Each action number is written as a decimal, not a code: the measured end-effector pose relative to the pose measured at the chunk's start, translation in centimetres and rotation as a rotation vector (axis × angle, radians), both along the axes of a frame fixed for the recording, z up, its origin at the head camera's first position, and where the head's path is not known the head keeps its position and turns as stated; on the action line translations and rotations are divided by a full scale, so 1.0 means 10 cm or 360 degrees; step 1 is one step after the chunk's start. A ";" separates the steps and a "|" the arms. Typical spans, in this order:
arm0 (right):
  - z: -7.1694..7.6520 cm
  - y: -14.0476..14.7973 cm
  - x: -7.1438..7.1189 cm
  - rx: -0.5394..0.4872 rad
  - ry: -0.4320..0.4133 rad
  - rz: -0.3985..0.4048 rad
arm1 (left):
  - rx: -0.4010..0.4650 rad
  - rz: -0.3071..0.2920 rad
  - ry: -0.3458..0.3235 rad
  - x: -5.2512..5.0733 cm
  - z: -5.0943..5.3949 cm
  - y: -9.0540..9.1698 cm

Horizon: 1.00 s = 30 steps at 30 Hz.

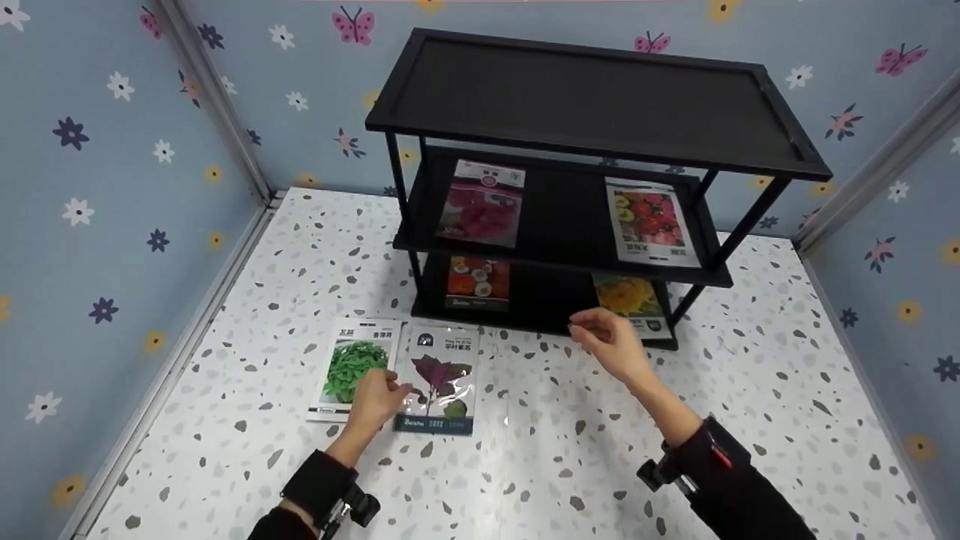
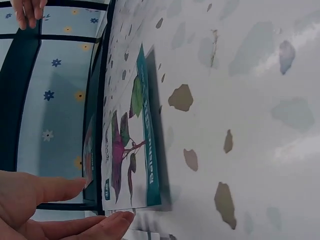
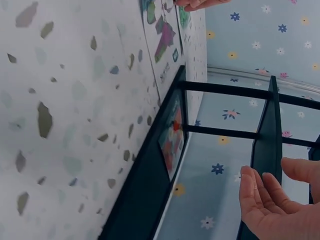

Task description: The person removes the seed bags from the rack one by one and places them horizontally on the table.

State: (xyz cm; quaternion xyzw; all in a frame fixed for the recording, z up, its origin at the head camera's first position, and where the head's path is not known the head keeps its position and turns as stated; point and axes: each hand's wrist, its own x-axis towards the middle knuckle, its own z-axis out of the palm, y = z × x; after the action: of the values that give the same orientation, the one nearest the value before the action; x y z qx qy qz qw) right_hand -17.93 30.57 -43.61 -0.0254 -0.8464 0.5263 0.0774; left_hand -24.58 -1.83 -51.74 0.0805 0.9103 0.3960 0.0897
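Apparently, the step in hand was picking up the purple-leaf packet (image 1: 439, 382), flat before the black shelf's (image 1: 585, 97) left end.
Head view: the left hand (image 1: 373, 401) lay between it and the green-herb packet (image 1: 351, 364), farther left of the shelf; the right hand (image 1: 611, 345), loosely curved and empty, hung before the shelf's right half. Left wrist view: left thumb and fingers stood apart, contact unclear; lifting probably called for a fingertip under the packet's edge. Right wrist view: shelf posts (image 3: 225, 90) framed the tiers, a likely obstacle.
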 end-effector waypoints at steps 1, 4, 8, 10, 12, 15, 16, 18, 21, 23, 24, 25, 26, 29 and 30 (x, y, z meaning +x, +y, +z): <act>0.03 0.00 -0.03 -0.0004 -0.0010 -0.0003 | -0.0031 -0.0017 0.0019 -0.01 0.03 0.01; 0.16 0.00 -0.10 0.0008 -0.0033 -0.0016 | -0.0132 -0.0088 0.0047 -0.04 0.15 0.05; 0.33 -0.01 -0.21 0.0039 -0.0074 -0.0020 | -0.0236 -0.0238 0.0048 -0.09 0.39 0.15; 0.42 -0.02 -0.27 0.0074 -0.0092 -0.0018 | -0.0265 -0.0332 0.0037 -0.12 0.53 0.22; 0.51 -0.03 -0.33 0.0106 -0.0095 -0.0025 | -0.0306 -0.0420 0.0020 -0.15 0.69 0.29; 0.62 -0.06 -0.42 0.0152 -0.0118 -0.0041 | -0.0349 -0.0526 0.0001 -0.20 0.94 0.39; 0.65 -0.06 -0.45 0.0150 -0.0134 -0.0048 | -0.0364 -0.0550 0.0005 -0.23 1.01 0.42; 0.71 -0.08 -0.51 0.0135 -0.0189 -0.0053 | -0.0366 -0.0576 0.0000 -0.29 1.16 0.48; 0.76 -0.14 -0.61 0.0094 -0.0273 -0.0049 | -0.0354 -0.0591 -0.0015 -0.40 1.35 0.57; 0.78 -0.18 -0.68 0.0057 -0.0317 -0.0041 | -0.0352 -0.0595 0.0008 -0.46 1.46 0.63; 0.78 -0.21 -0.71 0.0041 -0.0332 -0.0041 | -0.0349 -0.0589 0.0007 -0.50 1.51 0.67; 0.79 -0.24 -0.74 0.0029 -0.0347 -0.0044 | -0.0354 -0.0583 0.0017 -0.53 1.56 0.71; 0.79 -0.26 -0.76 0.0012 -0.0363 -0.0048 | -0.0356 -0.0580 0.0029 -0.56 1.61 0.74; 0.80 -0.34 -0.85 -0.0037 -0.0395 -0.0073 | -0.0353 -0.0550 0.0068 -0.65 1.71 0.84; 0.80 -0.36 -0.87 -0.0053 -0.0401 -0.0084 | -0.0346 -0.0533 0.0077 -0.67 1.73 0.87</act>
State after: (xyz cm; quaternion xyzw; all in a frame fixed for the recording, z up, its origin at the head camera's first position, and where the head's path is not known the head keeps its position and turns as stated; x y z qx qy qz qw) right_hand -26.67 27.02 -35.63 -0.1150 -0.8395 0.5308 -0.0161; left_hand -31.29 6.91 -34.42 0.2302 0.9235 0.2729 0.1405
